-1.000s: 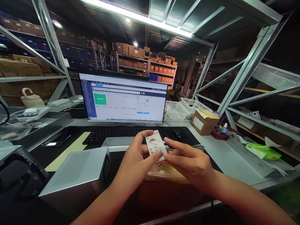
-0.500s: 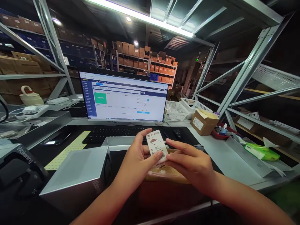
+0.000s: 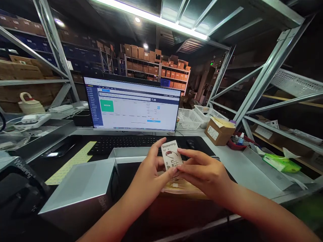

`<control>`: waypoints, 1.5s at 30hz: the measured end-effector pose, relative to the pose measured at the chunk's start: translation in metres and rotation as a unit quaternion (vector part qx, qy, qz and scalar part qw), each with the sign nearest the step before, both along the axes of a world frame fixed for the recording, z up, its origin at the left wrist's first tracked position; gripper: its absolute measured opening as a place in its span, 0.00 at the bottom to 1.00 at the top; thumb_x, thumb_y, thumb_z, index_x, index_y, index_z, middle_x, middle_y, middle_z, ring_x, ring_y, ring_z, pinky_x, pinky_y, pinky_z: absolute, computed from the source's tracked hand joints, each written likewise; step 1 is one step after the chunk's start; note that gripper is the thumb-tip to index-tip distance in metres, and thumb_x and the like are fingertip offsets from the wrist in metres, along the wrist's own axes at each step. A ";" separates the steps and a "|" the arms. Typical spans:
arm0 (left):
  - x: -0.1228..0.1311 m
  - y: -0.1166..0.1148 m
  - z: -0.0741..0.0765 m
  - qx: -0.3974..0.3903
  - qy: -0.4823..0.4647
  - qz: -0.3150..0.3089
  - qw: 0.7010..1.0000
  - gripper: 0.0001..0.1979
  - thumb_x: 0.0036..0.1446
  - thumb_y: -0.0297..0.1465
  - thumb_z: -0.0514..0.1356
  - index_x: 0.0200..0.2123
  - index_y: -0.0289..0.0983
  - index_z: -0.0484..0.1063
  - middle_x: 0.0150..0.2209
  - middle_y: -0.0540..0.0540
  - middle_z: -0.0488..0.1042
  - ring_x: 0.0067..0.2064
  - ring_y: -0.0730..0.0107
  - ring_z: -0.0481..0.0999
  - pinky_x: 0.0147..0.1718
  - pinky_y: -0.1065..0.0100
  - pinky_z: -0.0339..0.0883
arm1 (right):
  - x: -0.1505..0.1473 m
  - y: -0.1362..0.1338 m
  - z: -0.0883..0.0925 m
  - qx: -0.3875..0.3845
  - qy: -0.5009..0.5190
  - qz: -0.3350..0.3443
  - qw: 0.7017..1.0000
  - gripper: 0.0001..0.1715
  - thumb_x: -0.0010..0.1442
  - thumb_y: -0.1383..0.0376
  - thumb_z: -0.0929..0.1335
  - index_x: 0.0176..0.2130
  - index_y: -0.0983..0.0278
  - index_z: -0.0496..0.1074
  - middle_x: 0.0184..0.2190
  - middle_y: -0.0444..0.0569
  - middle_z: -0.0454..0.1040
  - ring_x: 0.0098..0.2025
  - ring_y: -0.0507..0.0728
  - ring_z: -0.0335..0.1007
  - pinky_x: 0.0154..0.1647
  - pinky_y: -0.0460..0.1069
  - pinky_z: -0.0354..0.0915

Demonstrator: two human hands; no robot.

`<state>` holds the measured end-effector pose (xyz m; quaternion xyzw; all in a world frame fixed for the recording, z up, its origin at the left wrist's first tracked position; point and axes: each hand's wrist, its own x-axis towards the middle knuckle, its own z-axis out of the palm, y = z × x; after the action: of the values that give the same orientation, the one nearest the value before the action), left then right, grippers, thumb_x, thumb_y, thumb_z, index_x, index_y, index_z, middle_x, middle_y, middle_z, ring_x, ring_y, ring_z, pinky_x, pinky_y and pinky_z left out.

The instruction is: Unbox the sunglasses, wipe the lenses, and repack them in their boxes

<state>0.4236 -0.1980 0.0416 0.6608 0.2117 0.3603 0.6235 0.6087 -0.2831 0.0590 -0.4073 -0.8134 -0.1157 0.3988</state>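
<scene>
A white card marked "Wakening" (image 3: 170,154), with a small picture of a dark red item, stands tilted up between my hands. My left hand (image 3: 151,174) grips it from the left, thumb across its lower front and fingers behind. The fingers of my right hand (image 3: 207,173) press on its right edge and lower corner. Below the hands an open brown carton (image 3: 181,208) holds clear plastic bags (image 3: 181,186). A silver-grey box (image 3: 78,185) is left of the carton.
Behind are a lit monitor (image 3: 136,107), a black keyboard (image 3: 121,144) and a mouse (image 3: 190,144). At the right sit a small brown carton (image 3: 218,131), white baskets (image 3: 189,119) and a green packet (image 3: 282,164). A black Wakening-marked package (image 3: 20,188) lies far left.
The card and my left hand have shifted slightly right, and the card stands a little more upright. My right fingers have moved closer around its right edge.
</scene>
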 end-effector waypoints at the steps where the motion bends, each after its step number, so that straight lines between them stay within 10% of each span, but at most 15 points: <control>1: -0.001 0.000 0.000 -0.003 0.005 -0.009 1.000 0.44 0.58 0.35 0.65 0.70 0.44 0.42 0.44 0.42 0.80 0.46 0.57 0.81 0.46 0.59 0.72 | 0.000 0.001 -0.001 0.008 -0.009 -0.006 1.000 0.08 0.65 0.71 0.70 0.44 0.66 0.79 0.56 0.64 0.74 0.36 0.53 0.79 0.39 0.49 0.80; 15: 0.002 0.002 -0.004 0.056 0.055 0.022 0.997 0.54 0.49 0.26 0.62 0.72 0.43 0.33 0.35 0.52 0.77 0.39 0.65 0.78 0.45 0.63 0.68 | 0.013 -0.003 -0.004 0.087 -0.186 -0.043 0.978 0.16 0.69 0.73 0.62 0.55 0.72 0.70 0.54 0.70 0.75 0.52 0.63 0.78 0.45 0.53 0.80; 26: 0.000 -0.003 -0.006 0.149 0.110 0.073 0.980 0.51 0.52 0.27 0.63 0.72 0.46 0.37 0.29 0.57 0.77 0.31 0.70 0.77 0.38 0.68 0.68 | 0.008 0.000 0.009 0.019 -0.122 -0.038 0.992 0.08 0.67 0.68 0.68 0.37 0.64 0.78 0.44 0.55 0.81 0.36 0.56 0.79 0.34 0.50 0.77; 40: -0.001 -0.002 -0.014 0.180 0.096 0.068 0.977 0.51 0.49 0.25 0.62 0.72 0.43 0.40 0.35 0.52 0.79 0.42 0.66 0.78 0.52 0.64 0.68 | -0.002 0.007 0.011 0.128 -0.219 -0.007 0.967 0.11 0.69 0.73 0.64 0.41 0.68 0.77 0.37 0.52 0.84 0.37 0.57 0.81 0.40 0.53 0.79; 45: 0.001 -0.007 -0.015 0.178 0.106 0.089 0.974 0.45 0.53 0.27 0.60 0.71 0.43 0.45 0.31 0.55 0.78 0.37 0.67 0.78 0.49 0.64 0.68 | 0.002 0.009 0.008 0.059 -0.170 0.016 0.984 0.06 0.66 0.69 0.69 0.38 0.66 0.77 0.35 0.48 0.84 0.33 0.55 0.80 0.36 0.51 0.76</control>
<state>0.4248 -0.2050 0.0262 0.7742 0.2670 0.3739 0.4354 0.6103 -0.2743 0.0673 -0.3444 -0.8678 -0.2243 0.2794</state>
